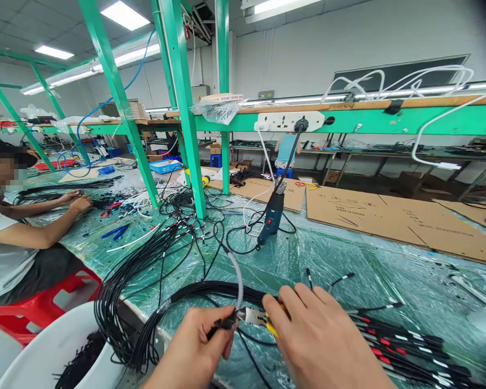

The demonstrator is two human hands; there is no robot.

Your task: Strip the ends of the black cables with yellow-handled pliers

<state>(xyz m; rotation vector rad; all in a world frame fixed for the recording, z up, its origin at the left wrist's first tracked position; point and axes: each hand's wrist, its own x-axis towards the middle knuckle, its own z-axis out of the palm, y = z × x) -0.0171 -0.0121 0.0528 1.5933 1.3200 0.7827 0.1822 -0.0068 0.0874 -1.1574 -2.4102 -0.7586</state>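
My left hand (194,346) pinches a black cable end (224,322) between thumb and fingers. My right hand (324,346) is wrapped round yellow-handled pliers (253,316), whose metal jaws point left and meet the cable end at my left fingertips. Whether the jaws are closed on it, I cannot tell. A ribbed grey sleeve (237,270) rises from that spot and curves back over the table. Behind my hands runs a thick bundle of black cables (117,281). To the right of my right hand lie several cable ends (405,340) with red and white markings.
A heat gun (273,213) stands on the film-covered table (332,251), below a power strip (289,122). Cardboard sheets (389,213) lie along the back. A white tub (32,364) is at lower left. A co-worker's hands (79,201) work at far left, near blue pliers (115,232).
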